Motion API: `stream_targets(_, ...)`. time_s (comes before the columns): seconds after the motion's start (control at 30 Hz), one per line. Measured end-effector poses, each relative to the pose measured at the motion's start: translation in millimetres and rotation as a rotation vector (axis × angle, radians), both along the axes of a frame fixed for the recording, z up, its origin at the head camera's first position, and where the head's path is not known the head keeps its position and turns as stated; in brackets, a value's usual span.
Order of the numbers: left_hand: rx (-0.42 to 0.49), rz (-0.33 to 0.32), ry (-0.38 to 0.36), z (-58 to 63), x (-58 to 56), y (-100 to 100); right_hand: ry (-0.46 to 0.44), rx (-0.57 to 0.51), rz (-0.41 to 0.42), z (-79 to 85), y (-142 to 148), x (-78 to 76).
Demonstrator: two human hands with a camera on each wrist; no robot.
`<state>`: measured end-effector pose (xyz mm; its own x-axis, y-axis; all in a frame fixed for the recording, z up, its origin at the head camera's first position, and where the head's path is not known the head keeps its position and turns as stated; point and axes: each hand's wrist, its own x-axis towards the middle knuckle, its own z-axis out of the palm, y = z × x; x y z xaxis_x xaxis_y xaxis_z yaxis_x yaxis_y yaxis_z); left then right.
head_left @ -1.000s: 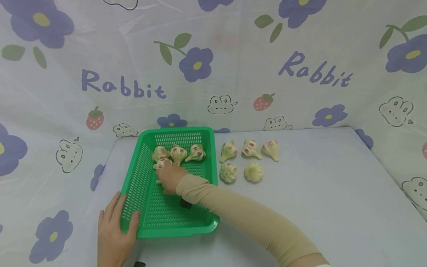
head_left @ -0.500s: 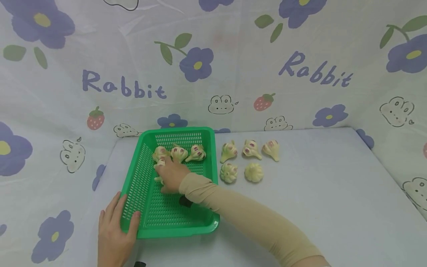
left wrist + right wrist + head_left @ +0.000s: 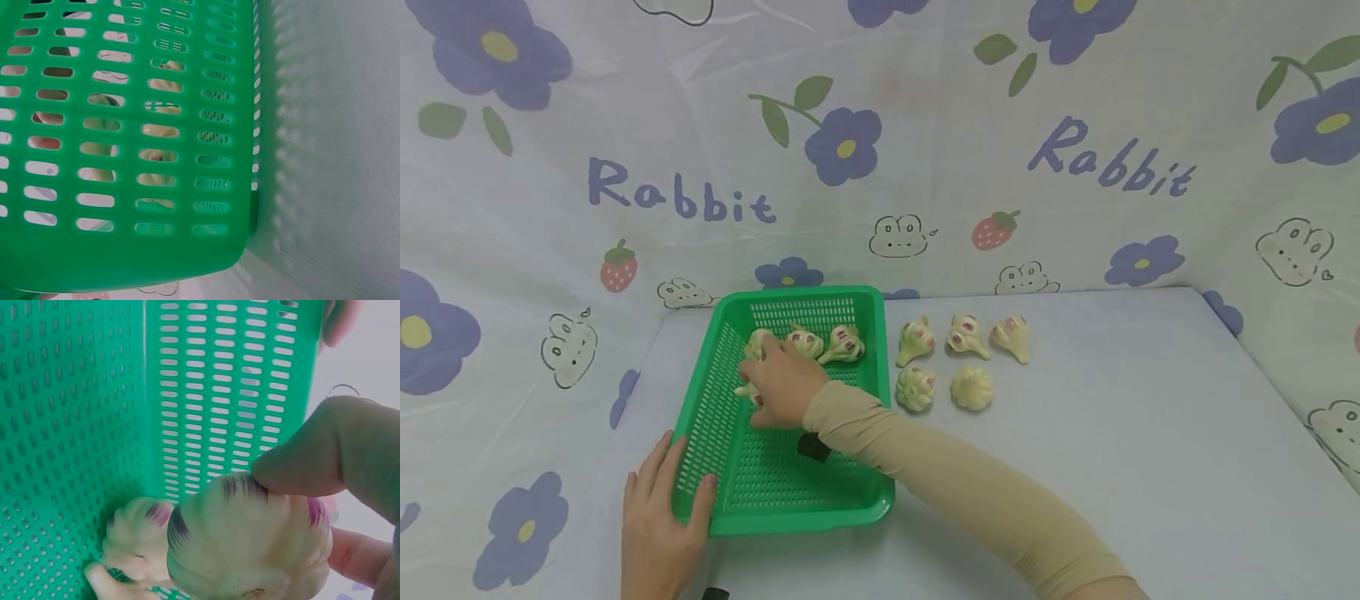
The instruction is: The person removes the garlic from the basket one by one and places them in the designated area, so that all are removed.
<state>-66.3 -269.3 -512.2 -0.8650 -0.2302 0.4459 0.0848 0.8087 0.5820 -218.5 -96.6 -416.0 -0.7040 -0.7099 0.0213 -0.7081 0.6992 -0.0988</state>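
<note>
My right hand (image 3: 786, 387), in a beige sleeve, reaches into the green plastic basket (image 3: 883, 433). In the right wrist view it pinches a garlic bulb (image 3: 250, 540) with purple streaks between thumb and fingers. Another garlic bulb (image 3: 140, 534) lies behind it against the basket wall. In the head view my fingers hide most of the held bulb; a pale stem (image 3: 745, 390) shows left of them. Along the basket's far end lie more bulbs, including a garlic bulb (image 3: 846, 343) at the right. My left hand (image 3: 662, 517) rests at the basket's near left corner, fingers extended along the rim.
Several garlic bulbs sit on the white table (image 3: 1112, 433) right of the basket, in two rows; a pale bulb (image 3: 972, 388) stands in the nearer row. A printed cloth backdrop (image 3: 925, 125) rises behind. The perforated basket wall (image 3: 131, 144) fills most of the left wrist view.
My right hand has shifted slightly toward the basket's far end. The pale stem beside its fingers has moved left and up, and a bulb seen earlier at the fingertips is now covered. The left hand stays put.
</note>
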Motion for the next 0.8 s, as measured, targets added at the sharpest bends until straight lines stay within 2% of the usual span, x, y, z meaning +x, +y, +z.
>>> stream_targets(0.23, 0.007, -0.009, 0.009, -0.9, -1.2, -1, -0.08, -0.059, -0.03, 6.3, 12, 2.5)
stream_targets(0.53, 0.006, -0.003, -0.003, -1.0, -1.6, -1, -0.076, -0.12, -0.05, 12.3, 41, 1.0)
stream_targets(0.8, 0.01, -0.007, 0.001, 0.4, -1.4, -1, -0.088, -0.238, -0.054, 21.7, 72, 4.1)
